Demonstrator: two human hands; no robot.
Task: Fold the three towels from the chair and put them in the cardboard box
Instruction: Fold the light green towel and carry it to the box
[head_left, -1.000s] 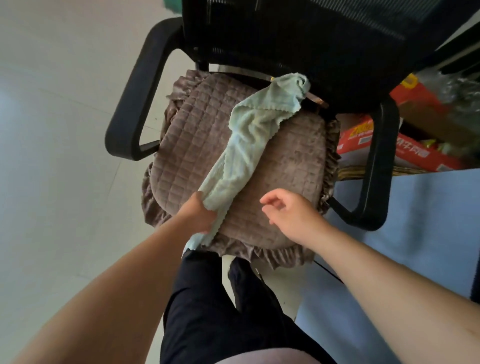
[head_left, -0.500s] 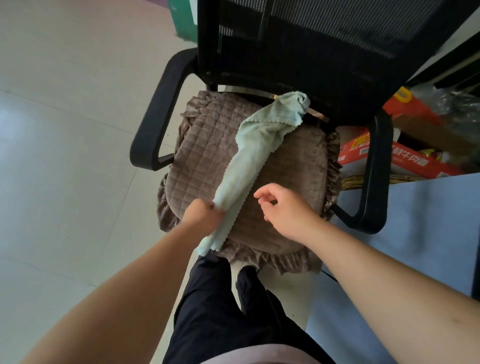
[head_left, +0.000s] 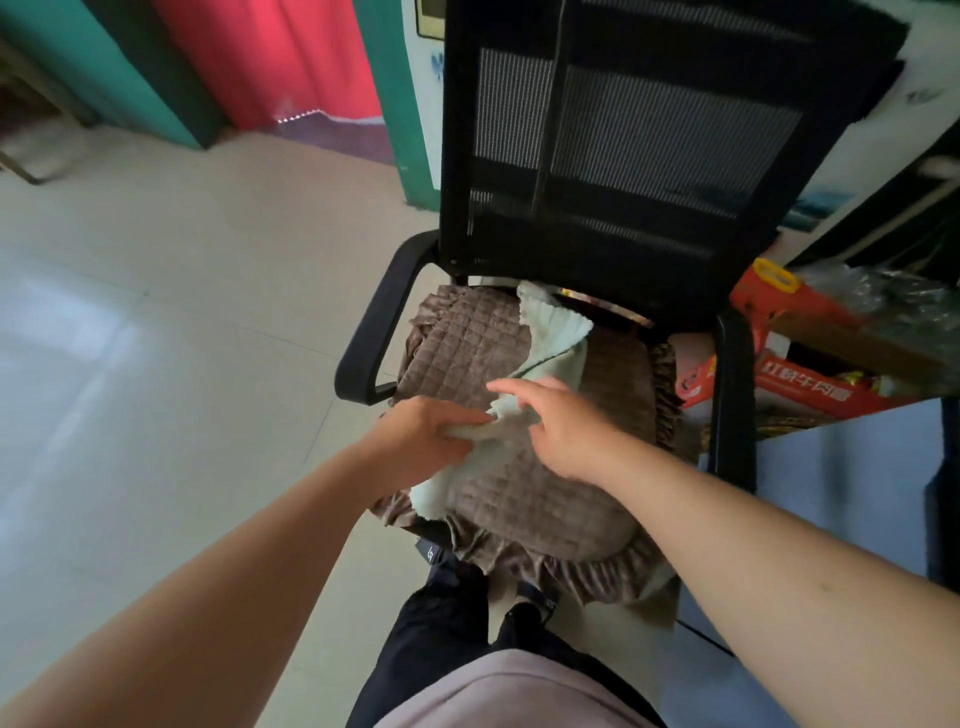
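Note:
One pale green towel (head_left: 553, 343) lies stretched along the brown quilted cushion (head_left: 524, 488) of a black mesh office chair (head_left: 623, 156). Its far end sits at the chair's backrest and its near end hangs over the cushion's front left edge. My left hand (head_left: 426, 441) grips the towel near its lower part. My right hand (head_left: 558, 421) reaches onto the towel just right of my left hand, fingers spread and touching the cloth. Only this one towel is in view. The cardboard box is out of view.
Black armrests (head_left: 374, 338) flank the seat. To the right, red printed cartons (head_left: 810, 384) and plastic wrap sit on the floor beside a blue-grey surface (head_left: 841, 499). Pale tiled floor (head_left: 156, 364) spreads to the left. My dark trouser legs (head_left: 441, 634) stand before the chair.
The view has tilted up, showing more of the backrest. My right hand moved left onto the towel, next to my left hand, which still grips the towel.

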